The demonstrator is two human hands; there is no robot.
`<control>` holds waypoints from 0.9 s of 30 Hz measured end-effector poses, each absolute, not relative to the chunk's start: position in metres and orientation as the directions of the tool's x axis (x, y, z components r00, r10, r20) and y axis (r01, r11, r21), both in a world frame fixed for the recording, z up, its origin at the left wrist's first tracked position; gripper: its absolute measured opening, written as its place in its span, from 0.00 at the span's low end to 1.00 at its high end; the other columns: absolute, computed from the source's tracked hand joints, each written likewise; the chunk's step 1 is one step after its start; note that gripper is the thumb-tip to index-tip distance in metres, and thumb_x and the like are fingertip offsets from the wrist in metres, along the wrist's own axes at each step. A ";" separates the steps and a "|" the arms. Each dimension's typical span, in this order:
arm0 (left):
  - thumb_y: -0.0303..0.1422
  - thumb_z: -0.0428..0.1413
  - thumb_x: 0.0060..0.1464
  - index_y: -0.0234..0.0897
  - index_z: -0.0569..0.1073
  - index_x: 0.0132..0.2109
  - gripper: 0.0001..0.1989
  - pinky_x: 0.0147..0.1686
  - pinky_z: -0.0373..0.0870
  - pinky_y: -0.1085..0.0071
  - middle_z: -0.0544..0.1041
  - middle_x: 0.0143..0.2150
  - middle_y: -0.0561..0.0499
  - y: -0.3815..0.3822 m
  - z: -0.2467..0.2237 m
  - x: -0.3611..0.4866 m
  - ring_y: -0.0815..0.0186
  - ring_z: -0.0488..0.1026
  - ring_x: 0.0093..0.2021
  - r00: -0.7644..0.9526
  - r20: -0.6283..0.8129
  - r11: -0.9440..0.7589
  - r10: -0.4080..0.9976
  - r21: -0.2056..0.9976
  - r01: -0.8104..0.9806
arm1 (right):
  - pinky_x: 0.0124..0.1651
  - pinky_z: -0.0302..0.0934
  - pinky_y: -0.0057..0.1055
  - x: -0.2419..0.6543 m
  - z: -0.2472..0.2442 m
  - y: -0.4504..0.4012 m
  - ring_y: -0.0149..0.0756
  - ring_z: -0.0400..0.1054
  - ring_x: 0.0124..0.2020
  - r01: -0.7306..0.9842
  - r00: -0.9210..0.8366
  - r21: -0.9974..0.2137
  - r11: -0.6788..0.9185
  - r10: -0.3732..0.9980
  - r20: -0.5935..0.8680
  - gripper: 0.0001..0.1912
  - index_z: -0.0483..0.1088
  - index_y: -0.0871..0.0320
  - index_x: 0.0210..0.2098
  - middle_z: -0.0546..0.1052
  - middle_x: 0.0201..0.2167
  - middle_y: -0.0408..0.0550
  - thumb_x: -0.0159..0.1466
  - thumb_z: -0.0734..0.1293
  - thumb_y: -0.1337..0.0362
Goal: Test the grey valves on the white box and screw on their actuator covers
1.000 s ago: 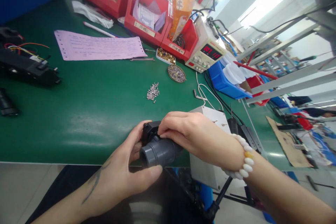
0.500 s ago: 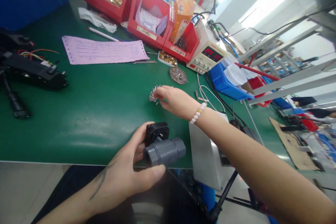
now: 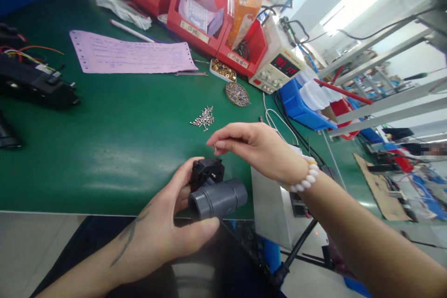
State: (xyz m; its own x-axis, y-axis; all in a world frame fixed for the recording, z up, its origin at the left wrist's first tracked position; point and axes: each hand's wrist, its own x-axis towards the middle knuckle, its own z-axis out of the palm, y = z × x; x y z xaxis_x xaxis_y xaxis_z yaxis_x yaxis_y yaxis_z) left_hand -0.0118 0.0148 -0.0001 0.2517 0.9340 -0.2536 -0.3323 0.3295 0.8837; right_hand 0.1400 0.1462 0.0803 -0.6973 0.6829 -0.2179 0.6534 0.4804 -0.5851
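My left hand (image 3: pixel 174 214) is closed around a valve (image 3: pixel 220 198), a grey plastic pipe body with a black square housing on its far side. The thumb lies along the near side of the pipe, while the other fingers are partly hidden behind the housing. Just above the housing, my right hand (image 3: pixel 251 149) pinches a small screw (image 3: pixel 214 148) between thumb and forefinger, mostly covered by the fingertips. A loose pile of small screws (image 3: pixel 203 118) lies on the green table beyond both hands.
A round dish of small metal parts (image 3: pixel 237 94) and a white tray of brass pieces (image 3: pixel 223 71) stand farther back. Behind them are red bins (image 3: pixel 195 32) and a power supply (image 3: pixel 279 65). A pink paper sheet (image 3: pixel 132 56) and a black device (image 3: pixel 35 81) lie left.
My right hand has drawn back from the screw pile toward the valve, now pinching a screw. The pile is uncovered. My left hand holds the valve almost in the same place.
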 end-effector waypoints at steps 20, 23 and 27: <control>0.37 0.63 0.49 0.43 0.60 0.66 0.38 0.53 0.76 0.65 0.77 0.61 0.45 0.015 0.000 -0.016 0.54 0.80 0.54 0.292 -0.310 0.399 0.905 0.856 -0.328 | 0.42 0.64 0.26 0.144 0.091 0.115 0.33 0.74 0.39 0.440 -0.893 -0.422 0.792 0.434 -0.116 0.09 0.75 0.61 0.37 0.78 0.40 0.47 0.72 0.64 0.75; 0.37 0.64 0.48 0.44 0.61 0.65 0.37 0.54 0.76 0.66 0.77 0.61 0.46 0.014 -0.001 -0.015 0.55 0.80 0.54 0.295 -0.300 0.392 0.907 0.857 -0.334 | 0.38 0.63 0.28 0.141 0.094 0.112 0.34 0.73 0.36 0.445 -0.895 -0.357 0.821 0.416 -0.160 0.08 0.74 0.62 0.38 0.77 0.40 0.47 0.72 0.64 0.75; 0.35 0.64 0.47 0.43 0.62 0.64 0.38 0.54 0.76 0.66 0.79 0.58 0.47 0.013 -0.001 -0.014 0.54 0.79 0.55 0.268 -0.286 0.363 0.920 0.880 -0.306 | 0.33 0.59 0.27 0.136 0.099 0.112 0.31 0.69 0.31 0.458 -0.889 -0.387 0.800 0.404 -0.216 0.08 0.73 0.62 0.36 0.76 0.35 0.44 0.68 0.66 0.79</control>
